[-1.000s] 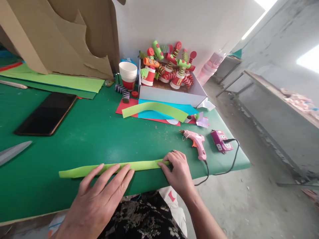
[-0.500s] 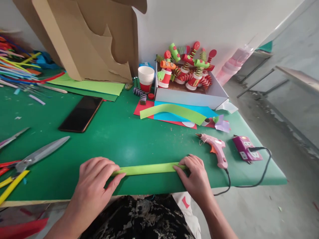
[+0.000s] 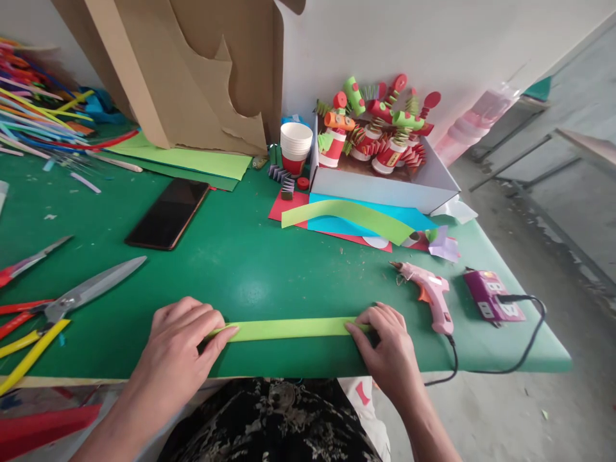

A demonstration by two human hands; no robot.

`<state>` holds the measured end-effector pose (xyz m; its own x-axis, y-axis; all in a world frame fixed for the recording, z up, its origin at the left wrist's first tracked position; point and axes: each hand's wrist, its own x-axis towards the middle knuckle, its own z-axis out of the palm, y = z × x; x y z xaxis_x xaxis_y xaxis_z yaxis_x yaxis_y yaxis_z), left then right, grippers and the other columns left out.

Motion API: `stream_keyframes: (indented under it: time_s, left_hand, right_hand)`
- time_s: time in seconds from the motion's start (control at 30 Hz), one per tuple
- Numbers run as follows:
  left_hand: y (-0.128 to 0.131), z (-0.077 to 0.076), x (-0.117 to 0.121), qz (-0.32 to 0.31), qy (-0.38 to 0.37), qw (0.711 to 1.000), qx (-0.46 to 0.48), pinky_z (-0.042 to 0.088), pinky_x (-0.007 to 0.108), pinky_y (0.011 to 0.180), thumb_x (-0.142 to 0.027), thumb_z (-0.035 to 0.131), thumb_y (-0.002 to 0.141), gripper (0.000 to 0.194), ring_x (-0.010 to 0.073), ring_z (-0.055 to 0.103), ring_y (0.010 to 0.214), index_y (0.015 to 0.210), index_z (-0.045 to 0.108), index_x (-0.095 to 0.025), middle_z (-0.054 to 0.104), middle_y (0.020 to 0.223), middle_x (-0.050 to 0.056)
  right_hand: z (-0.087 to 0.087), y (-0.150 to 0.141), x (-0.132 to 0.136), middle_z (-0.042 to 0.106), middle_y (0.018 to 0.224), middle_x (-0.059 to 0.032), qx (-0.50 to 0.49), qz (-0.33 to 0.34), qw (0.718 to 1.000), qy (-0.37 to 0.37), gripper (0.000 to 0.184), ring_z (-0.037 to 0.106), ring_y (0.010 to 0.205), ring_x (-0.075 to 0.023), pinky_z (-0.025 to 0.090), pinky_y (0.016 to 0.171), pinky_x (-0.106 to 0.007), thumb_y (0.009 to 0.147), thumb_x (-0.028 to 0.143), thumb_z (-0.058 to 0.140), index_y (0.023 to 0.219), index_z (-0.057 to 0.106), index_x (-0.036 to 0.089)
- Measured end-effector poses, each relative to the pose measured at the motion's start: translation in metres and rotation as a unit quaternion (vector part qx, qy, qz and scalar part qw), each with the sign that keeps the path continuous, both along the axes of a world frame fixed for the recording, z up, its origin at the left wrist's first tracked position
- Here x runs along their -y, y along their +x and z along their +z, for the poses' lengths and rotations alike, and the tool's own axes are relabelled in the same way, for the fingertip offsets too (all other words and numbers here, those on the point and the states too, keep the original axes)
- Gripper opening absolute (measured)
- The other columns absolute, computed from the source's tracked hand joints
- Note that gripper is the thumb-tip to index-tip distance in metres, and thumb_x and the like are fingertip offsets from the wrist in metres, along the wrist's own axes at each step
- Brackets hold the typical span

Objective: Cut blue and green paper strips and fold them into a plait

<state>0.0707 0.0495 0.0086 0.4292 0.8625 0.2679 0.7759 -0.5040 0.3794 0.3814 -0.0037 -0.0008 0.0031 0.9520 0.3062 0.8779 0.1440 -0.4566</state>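
A light green paper strip (image 3: pixel 291 329) stretches flat and level between my two hands, close to the table's front edge. My left hand (image 3: pixel 185 340) pinches its left end between thumb and fingers. At the other end, my right hand (image 3: pixel 386 340) grips the strip the same way, and the strip's tip is hidden there. Beyond the right hand lies a pink glue gun (image 3: pixel 430 292), its nozzle pointing left. Large scissors (image 3: pixel 89 289) with yellow and red handles rest to the left of my left hand.
A black phone (image 3: pixel 168 213) lies behind my left hand. At the back, a white box (image 3: pixel 385 187) holds several paper-cup figures, beside stacked paper cups (image 3: pixel 295 144). Another green strip (image 3: pixel 346 213) lies on coloured sheets. A purple power adapter (image 3: pixel 491 295) stands right; cardboard (image 3: pixel 187 83) leans behind.
The view has shifted slightly, moving most of the scene rightward. Both hands keep their hold on the strip, which now lies a little flatter and more level.
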Motion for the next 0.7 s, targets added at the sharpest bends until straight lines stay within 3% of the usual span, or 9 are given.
stream_keyframes:
  time_s: [0.7]
  left_hand:
    - [0.0057, 0.0031, -0.0008, -0.013, 0.039, 0.996, -0.085, 0.031, 0.033, 0.072, -0.02, 0.044, 0.098, 0.032, 0.019, 0.044, 0.069, 0.066, 0.045, -0.021, 0.047, 0.062, -0.001]
  right_hand:
    - [0.0023, -0.0024, -0.0009, 0.059, 0.063, 0.0033, 0.012, -0.002, 1.0, 0.011, 0.025, 0.061, 0.064, -0.0179, 0.047, 0.093, -0.041, 0.096, 0.031, 0.054, 0.072, 0.051, 0.024]
